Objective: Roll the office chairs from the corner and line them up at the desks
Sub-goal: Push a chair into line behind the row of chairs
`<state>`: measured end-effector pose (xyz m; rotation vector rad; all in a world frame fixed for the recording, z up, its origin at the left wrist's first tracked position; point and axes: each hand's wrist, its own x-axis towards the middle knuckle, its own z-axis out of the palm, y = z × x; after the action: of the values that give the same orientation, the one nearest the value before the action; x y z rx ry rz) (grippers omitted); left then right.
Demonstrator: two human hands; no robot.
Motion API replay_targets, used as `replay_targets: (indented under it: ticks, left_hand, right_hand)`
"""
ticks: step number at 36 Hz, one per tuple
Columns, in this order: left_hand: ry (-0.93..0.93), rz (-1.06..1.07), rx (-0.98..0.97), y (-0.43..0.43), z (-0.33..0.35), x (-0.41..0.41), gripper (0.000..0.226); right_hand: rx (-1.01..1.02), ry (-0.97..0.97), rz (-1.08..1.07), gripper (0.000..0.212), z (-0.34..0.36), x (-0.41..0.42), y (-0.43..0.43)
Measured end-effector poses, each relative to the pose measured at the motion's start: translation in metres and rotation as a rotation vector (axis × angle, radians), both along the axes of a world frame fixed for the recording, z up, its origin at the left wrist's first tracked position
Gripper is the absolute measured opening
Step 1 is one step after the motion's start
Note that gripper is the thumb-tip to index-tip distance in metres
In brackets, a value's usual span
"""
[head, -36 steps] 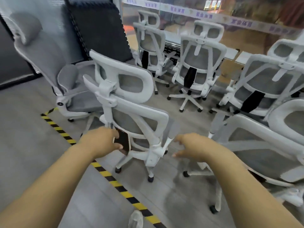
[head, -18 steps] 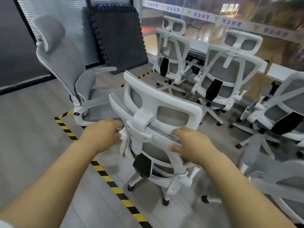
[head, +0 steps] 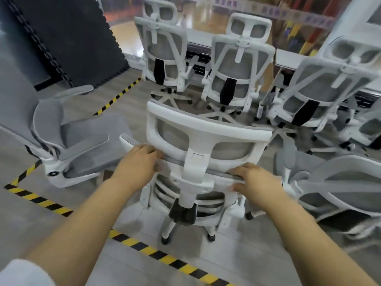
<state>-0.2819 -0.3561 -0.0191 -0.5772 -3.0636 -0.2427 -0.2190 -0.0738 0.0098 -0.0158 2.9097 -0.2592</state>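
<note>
The nearest chair [head: 206, 129] stands with its back to the person, casters on the floor just inside the yellow-and-black floor tape [head: 144, 246].

Left hand [head: 140, 162]: it grips the top rail of the backrest, just left of the headrest post. The fingers are curled forward over the rail; their tips are hidden behind it.

Right hand [head: 255, 182]: it grips the same rail, just right of the post. The fingers are curled over the top edge and the thumb presses the rear face below. Neither hand is spread wide; both are closed round the rail.

Surroundings:
- A reclined grey chair [head: 82, 145] sits just beside the held chair on the left, its armrest near the left hand.
- Another chair [head: 340, 188] sits close on the right.
- Three chairs, the left row chair [head: 162, 48], the middle row chair [head: 239, 65] and the right row chair [head: 321, 89], stand side by side facing the bench [head: 288, 58] along the glass wall.
- A black foam mat [head: 72, 38] leans upright at the far left.
</note>
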Motion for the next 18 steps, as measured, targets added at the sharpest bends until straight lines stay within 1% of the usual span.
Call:
replay_targets:
  ticks: [3,6,12,18]
  left_hand:
    - [-0.009,-0.079,0.022,-0.003,0.0,-0.011,0.042]
    - [0.02,-0.131,0.026,-0.006,0.0,-0.02,0.043]
    - [0.013,-0.111,0.074,-0.001,-0.001,-0.046,0.044]
    - [0.01,-0.111,0.101,0.013,-0.002,-0.086,0.04]
  right_hand:
    - [-0.044,0.018,-0.081,0.043,-0.004,0.0,0.0]
    - [-0.085,0.034,-0.132,0.043,-0.009,-0.004,0.0]
    - [-0.121,0.083,-0.176,0.044,-0.015,-0.025,0.002]
    - [-0.128,0.084,-0.176,0.045,-0.015,-0.063,0.016]
